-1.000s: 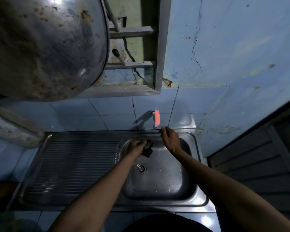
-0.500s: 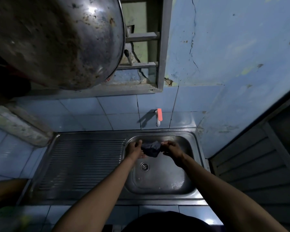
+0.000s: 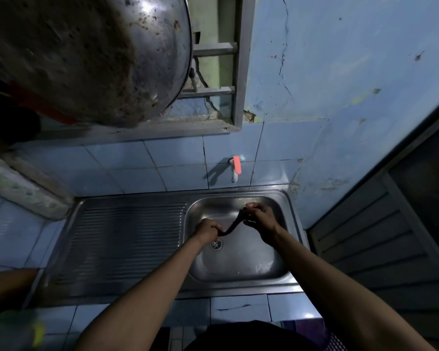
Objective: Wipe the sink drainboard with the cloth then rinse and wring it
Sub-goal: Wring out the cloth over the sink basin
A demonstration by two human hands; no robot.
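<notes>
Left hand (image 3: 207,228) and right hand (image 3: 259,216) gripping opposite ends of a twisted dark cloth (image 3: 233,225), above the sink basin (image 3: 241,264) drain (image 3: 216,244)

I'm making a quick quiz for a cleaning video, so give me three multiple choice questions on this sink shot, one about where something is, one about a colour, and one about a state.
1. Where is the cloth?
A. Spread on the drainboard
B. Stretched between both hands above the basin
C. Hanging on the tap

2. What colour is the tap handle?
A. Orange-red
B. Green
C. Black

3. What state is the cloth in?
A. Folded flat
B. Bunched in a ball
C. Twisted into a thin rope

Answers:
1. B, the left hand and right hand each grip an end over the basin, near the drain, while the drainboard lies bare.
2. A, the handle shows orange-red against the blue tiles.
3. C, it runs as a narrow dark twist from fist to fist.
</notes>
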